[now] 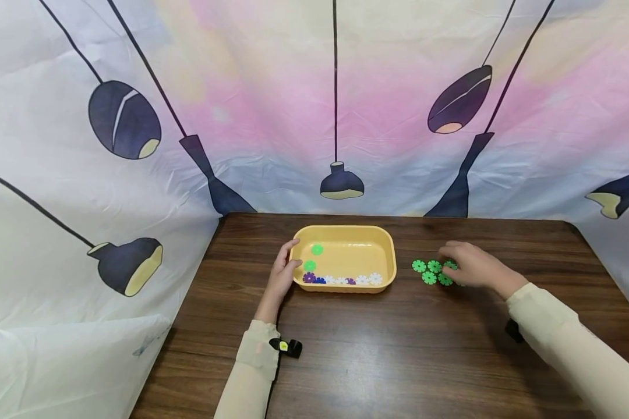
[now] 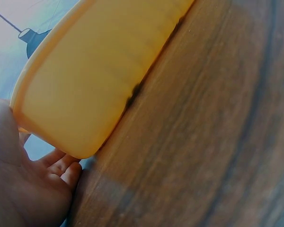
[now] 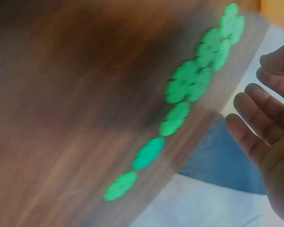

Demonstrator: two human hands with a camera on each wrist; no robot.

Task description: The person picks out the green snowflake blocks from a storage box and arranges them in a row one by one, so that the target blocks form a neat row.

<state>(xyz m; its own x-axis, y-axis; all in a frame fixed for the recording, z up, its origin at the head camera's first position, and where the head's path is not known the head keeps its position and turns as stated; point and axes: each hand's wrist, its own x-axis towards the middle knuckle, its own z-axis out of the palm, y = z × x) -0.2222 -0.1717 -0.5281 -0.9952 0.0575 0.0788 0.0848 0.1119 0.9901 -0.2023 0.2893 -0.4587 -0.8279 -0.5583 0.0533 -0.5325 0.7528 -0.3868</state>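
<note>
In the centre of the head view a yellow tray [image 1: 388, 256] is sitting on a dark wooden table [image 1: 377, 349]; the left hand [image 1: 284, 272] is resting against the tray's left end, its fingers lying along the outer wall and thumb near the rim, not curled round anything that the pictures show; the left wrist view is showing the same contact, with the tray's wall [image 2: 90, 80] filling the upper left of the frame and the fingers [image 2: 61, 165] lying relaxed beneath its corner at the lower left. Inside the tray two green discs [image 1: 313, 257] are lying at the left, and a row of purple, blue and white flower-shaped discs [image 1: 346, 280] is lying along the lower wall. To the right of the tray, apart from it, a cluster of green flower discs [image 1: 430, 272] is lying on the table; the right hand [image 1: 472, 266] is hovering over the cluster's right part, fingers loosely spread and gripping nothing; in the right wrist view the discs [image 3: 189, 85] are running in a blurred diagonal line from upper right to lower left, while the fingers [image 3: 255, 123] are showing apart and relaxed at the right edge.
</note>
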